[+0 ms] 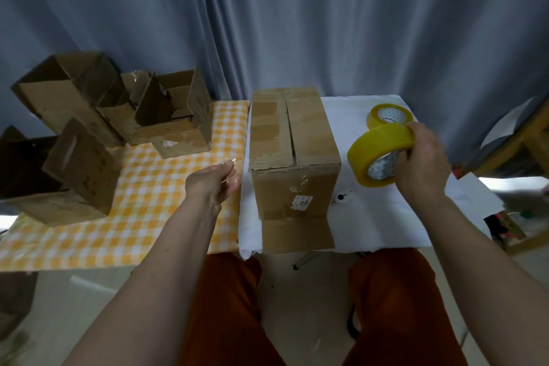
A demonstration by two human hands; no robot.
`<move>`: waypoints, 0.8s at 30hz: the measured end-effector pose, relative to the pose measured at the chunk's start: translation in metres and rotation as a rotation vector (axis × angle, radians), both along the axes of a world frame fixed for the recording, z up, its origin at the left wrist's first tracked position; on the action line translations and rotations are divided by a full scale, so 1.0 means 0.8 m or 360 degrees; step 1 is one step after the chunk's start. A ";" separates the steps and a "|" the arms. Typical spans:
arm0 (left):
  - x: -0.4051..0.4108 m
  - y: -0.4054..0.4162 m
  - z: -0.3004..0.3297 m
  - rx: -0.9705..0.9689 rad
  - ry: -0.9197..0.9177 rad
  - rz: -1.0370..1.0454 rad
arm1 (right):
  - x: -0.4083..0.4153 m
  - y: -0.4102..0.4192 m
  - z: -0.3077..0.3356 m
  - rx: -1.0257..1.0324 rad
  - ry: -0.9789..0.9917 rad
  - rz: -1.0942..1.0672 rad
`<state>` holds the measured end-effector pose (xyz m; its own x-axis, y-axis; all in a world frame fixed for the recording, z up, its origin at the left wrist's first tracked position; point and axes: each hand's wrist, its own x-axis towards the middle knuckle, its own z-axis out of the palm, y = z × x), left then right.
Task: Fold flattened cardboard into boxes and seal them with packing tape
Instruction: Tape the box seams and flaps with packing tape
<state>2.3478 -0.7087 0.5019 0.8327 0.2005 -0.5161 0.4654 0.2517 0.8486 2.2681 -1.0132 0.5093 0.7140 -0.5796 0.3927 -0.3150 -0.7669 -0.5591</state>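
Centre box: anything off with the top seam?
Yes. On the centre box the top flaps gape at the near end, the front edge looks crumpled, and old clear tape scraps cling to its front face.

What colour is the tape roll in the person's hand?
Yellow; the tape roll in the right hand shows in the head view.

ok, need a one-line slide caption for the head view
Right hand holds a yellow tape roll beside the folded box; left hand pinches a clear tape scrap.
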 end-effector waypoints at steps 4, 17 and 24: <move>0.008 -0.004 0.002 0.0043 -0.0086 0.0031 | 0.012 -0.003 -0.005 0.0036 -0.0010 -0.0009; 0.011 -0.058 -0.092 0.0270 0.0213 0.0062 | 0.029 0.012 -0.072 0.0174 0.0018 -0.0007; -0.016 -0.055 -0.089 -0.0829 0.0756 -0.0050 | 0.027 0.011 -0.082 0.0254 0.0006 -0.0024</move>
<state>2.3348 -0.7530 0.4304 0.4946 -0.1919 -0.8477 0.7693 0.5505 0.3242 2.2899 -1.0042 0.4435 0.7059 -0.6453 0.2921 -0.3281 -0.6633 -0.6726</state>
